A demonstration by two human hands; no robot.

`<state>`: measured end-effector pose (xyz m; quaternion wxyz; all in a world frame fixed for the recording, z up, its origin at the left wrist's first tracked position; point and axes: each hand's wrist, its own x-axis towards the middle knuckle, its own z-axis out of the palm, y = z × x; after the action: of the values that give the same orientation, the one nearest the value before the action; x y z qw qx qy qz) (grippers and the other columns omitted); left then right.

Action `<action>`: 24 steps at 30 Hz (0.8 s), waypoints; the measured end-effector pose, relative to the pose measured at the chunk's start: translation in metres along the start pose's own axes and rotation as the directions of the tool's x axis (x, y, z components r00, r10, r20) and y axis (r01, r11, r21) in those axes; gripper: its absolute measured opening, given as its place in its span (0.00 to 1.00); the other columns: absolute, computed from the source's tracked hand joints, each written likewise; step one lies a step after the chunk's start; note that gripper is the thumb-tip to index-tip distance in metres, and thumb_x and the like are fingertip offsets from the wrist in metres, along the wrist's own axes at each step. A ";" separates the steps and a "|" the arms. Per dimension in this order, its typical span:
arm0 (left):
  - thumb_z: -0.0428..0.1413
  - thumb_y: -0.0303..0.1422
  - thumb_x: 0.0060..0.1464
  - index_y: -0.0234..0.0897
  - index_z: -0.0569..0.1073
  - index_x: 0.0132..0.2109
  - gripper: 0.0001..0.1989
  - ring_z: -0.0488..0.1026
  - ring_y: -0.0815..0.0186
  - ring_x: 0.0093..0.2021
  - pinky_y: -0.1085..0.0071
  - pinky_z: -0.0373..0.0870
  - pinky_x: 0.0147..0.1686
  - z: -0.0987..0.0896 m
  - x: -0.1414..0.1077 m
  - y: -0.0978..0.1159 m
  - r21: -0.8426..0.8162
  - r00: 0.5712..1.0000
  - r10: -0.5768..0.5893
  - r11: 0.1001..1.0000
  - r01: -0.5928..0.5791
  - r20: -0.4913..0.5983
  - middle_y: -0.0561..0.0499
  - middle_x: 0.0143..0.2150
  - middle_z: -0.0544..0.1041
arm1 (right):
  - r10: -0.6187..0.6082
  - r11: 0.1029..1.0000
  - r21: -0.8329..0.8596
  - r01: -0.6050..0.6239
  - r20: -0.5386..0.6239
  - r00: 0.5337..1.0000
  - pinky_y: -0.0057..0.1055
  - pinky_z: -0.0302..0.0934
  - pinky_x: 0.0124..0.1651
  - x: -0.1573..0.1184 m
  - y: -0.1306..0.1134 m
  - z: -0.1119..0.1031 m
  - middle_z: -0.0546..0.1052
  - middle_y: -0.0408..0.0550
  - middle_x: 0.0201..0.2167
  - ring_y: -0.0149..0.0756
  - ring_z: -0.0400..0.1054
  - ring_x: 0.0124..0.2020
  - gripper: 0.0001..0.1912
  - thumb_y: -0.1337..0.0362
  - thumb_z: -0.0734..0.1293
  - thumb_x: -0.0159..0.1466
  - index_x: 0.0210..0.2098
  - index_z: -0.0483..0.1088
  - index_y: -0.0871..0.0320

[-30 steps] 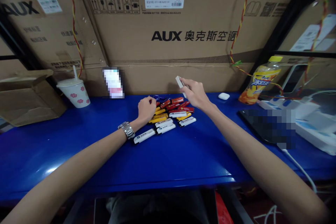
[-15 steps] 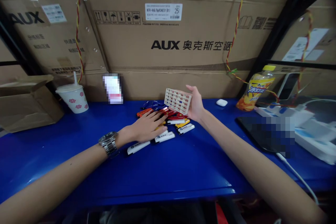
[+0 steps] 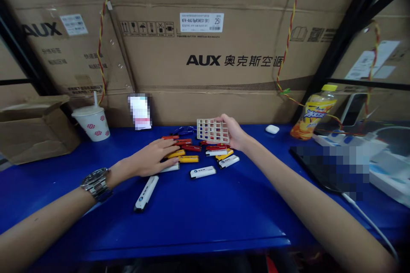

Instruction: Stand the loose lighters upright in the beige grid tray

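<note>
My right hand (image 3: 235, 133) holds a cream grid tray (image 3: 213, 131) upright, its slots showing, above the back right of a spread of lighters. My left hand (image 3: 153, 156), fingers spread and palm down, rests over the left part of the spread. Around its fingertips lie an orange lighter (image 3: 183, 141), a red lighter (image 3: 192, 148) and a yellow lighter (image 3: 188, 159). One white lighter (image 3: 203, 172) lies at the front, another white lighter (image 3: 146, 193) sits apart below my left hand. Several blue lighters (image 3: 191, 129) are behind.
At the left stand a cardboard box (image 3: 38, 130) and a white cup with a straw (image 3: 92, 124). A phone (image 3: 140, 111) leans on the large carton. On the right are an earphone case (image 3: 272, 129), a drink bottle (image 3: 312, 115), a black tablet (image 3: 317, 170) and a power strip (image 3: 384, 179).
My left hand has moved left, and the lighters under it are more spread out, one white lighter turned and shifted left. The tray in my right hand has moved slightly left and tilted differently.
</note>
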<state>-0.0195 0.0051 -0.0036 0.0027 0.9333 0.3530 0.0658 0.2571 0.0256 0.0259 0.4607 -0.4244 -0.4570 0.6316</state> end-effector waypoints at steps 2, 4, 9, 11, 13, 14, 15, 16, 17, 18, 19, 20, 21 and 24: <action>0.39 0.47 0.64 0.37 0.64 0.61 0.28 0.57 0.56 0.65 0.57 0.52 0.62 0.003 0.007 0.004 0.008 0.999 -0.009 1.000 0.009 -0.048 0.42 0.65 0.62 | -0.004 0.998 -0.067 0.000 -0.056 0.998 0.45 0.71 0.35 0.002 -0.002 -0.004 0.76 0.56 0.32 0.45 0.73 0.34 0.15 0.59 0.61 0.53 0.39 0.66 0.59; 0.38 0.47 0.64 0.36 0.61 0.63 0.29 0.56 0.56 0.66 0.57 0.51 0.63 0.009 0.017 0.011 -0.003 0.998 -0.004 1.000 0.003 -0.069 0.41 0.65 0.61 | -0.018 0.987 -0.163 0.003 -0.090 0.996 0.42 0.70 0.30 0.004 -0.003 -0.008 0.76 0.55 0.29 0.44 0.72 0.30 0.13 0.58 0.62 0.53 0.36 0.65 0.58; 0.37 0.49 0.63 0.32 0.65 0.59 0.31 0.60 0.54 0.62 0.58 0.55 0.59 0.014 0.036 0.037 -0.037 0.999 0.008 0.999 -0.010 -0.038 0.38 0.62 0.66 | -0.235 0.853 -0.506 0.127 -0.155 0.960 0.30 0.60 0.19 0.009 -0.006 -0.022 0.72 0.48 0.21 0.33 0.65 0.20 0.10 0.58 0.65 0.53 0.28 0.69 0.60; 0.37 0.48 0.63 0.33 0.71 0.52 0.28 0.69 0.55 0.54 0.59 0.61 0.54 0.011 0.035 0.046 -0.054 0.998 0.034 0.998 -0.037 -0.060 0.39 0.52 0.74 | -0.352 0.728 -0.668 0.154 -0.170 0.920 0.27 0.54 0.18 0.012 -0.009 -0.029 0.69 0.45 0.18 0.30 0.62 0.17 0.10 0.59 0.65 0.52 0.24 0.70 0.61; 0.37 0.47 0.64 0.33 0.74 0.44 0.27 0.72 0.57 0.46 0.60 0.65 0.48 0.006 0.034 0.051 -0.034 0.997 0.043 0.998 -0.045 -0.066 0.40 0.44 0.77 | -0.444 0.631 -0.759 0.163 -0.180 0.878 0.27 0.54 0.19 0.014 -0.013 -0.035 0.69 0.46 0.17 0.30 0.63 0.19 0.12 0.59 0.65 0.52 0.23 0.72 0.62; 0.36 0.46 0.64 0.33 0.74 0.42 0.27 0.73 0.57 0.43 0.60 0.65 0.46 0.004 0.034 0.051 -0.009 0.997 0.029 1.000 -0.030 -0.068 0.40 0.41 0.77 | -0.481 0.609 -0.774 0.174 -0.187 0.856 0.27 0.55 0.20 0.015 -0.015 -0.037 0.70 0.47 0.18 0.31 0.64 0.20 0.12 0.59 0.64 0.52 0.23 0.73 0.63; 0.36 0.45 0.64 0.32 0.74 0.40 0.27 0.73 0.57 0.41 0.60 0.66 0.45 0.003 0.035 0.051 0.016 0.997 0.006 1.000 -0.005 -0.075 0.40 0.39 0.77 | -0.514 0.602 -0.776 0.189 -0.196 0.835 0.27 0.56 0.22 0.015 -0.016 -0.039 0.72 0.48 0.19 0.32 0.65 0.21 0.13 0.58 0.64 0.53 0.24 0.73 0.63; 0.35 0.44 0.65 0.32 0.73 0.40 0.27 0.73 0.57 0.41 0.59 0.66 0.45 0.003 0.037 0.050 0.034 0.996 -0.019 0.999 0.022 -0.087 0.39 0.39 0.76 | -0.541 0.603 -0.772 0.203 -0.209 0.815 0.28 0.58 0.23 0.016 -0.018 -0.039 0.72 0.49 0.20 0.33 0.65 0.22 0.13 0.58 0.64 0.53 0.24 0.73 0.63; 0.35 0.44 0.65 0.32 0.73 0.41 0.27 0.73 0.56 0.42 0.59 0.66 0.45 0.003 0.040 0.050 0.037 0.995 -0.036 0.999 0.039 -0.096 0.39 0.40 0.76 | -0.563 0.607 -0.765 0.217 -0.221 0.796 0.29 0.59 0.24 0.016 -0.019 -0.039 0.73 0.49 0.21 0.33 0.66 0.23 0.13 0.58 0.64 0.53 0.24 0.73 0.62; 0.35 0.44 0.65 0.31 0.73 0.42 0.26 0.73 0.56 0.43 0.59 0.66 0.46 0.005 0.046 0.050 0.026 0.994 -0.041 0.999 0.043 -0.104 0.38 0.41 0.76 | -0.580 0.613 -0.757 0.229 -0.234 0.780 0.29 0.60 0.24 0.016 -0.020 -0.039 0.73 0.50 0.21 0.34 0.66 0.24 0.13 0.58 0.64 0.53 0.25 0.74 0.62; 0.35 0.44 0.64 0.31 0.72 0.44 0.26 0.72 0.55 0.45 0.58 0.66 0.46 0.007 0.052 0.052 0.004 0.995 -0.028 1.000 0.029 -0.100 0.38 0.43 0.76 | -0.590 0.620 -0.747 0.240 -0.242 0.770 0.30 0.60 0.25 0.015 -0.021 -0.038 0.74 0.50 0.22 0.35 0.67 0.25 0.13 0.58 0.64 0.53 0.25 0.74 0.62; 0.35 0.44 0.64 0.30 0.72 0.46 0.26 0.72 0.54 0.46 0.58 0.66 0.47 0.009 0.059 0.054 -0.022 0.996 -0.004 1.000 0.002 -0.089 0.37 0.45 0.76 | -0.593 0.629 -0.736 0.250 -0.246 0.767 0.30 0.61 0.26 0.015 -0.022 -0.036 0.74 0.51 0.22 0.36 0.67 0.25 0.13 0.58 0.64 0.53 0.26 0.74 0.62; 0.35 0.45 0.64 0.29 0.71 0.48 0.27 0.72 0.53 0.47 0.58 0.66 0.47 0.012 0.067 0.059 -0.033 0.997 0.022 0.999 -0.024 -0.071 0.35 0.47 0.75 | -0.592 0.639 -0.724 0.258 -0.249 0.766 0.31 0.62 0.27 0.014 -0.022 -0.035 0.75 0.51 0.23 0.36 0.68 0.26 0.13 0.58 0.64 0.53 0.27 0.74 0.62; 0.32 0.47 0.63 0.25 0.69 0.52 0.32 0.71 0.48 0.51 0.54 0.65 0.48 0.020 0.090 0.078 -0.049 1.000 0.027 0.998 -0.027 -0.017 0.30 0.51 0.73 | -0.582 0.674 -0.682 0.284 -0.253 0.773 0.30 0.62 0.26 0.010 -0.025 -0.031 0.75 0.51 0.23 0.36 0.68 0.26 0.13 0.58 0.64 0.53 0.27 0.74 0.62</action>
<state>0.1017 0.0066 -0.0087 0.0221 0.9371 0.3386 0.0819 0.2892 0.0451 0.0421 0.5319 -0.5582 -0.6042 0.2013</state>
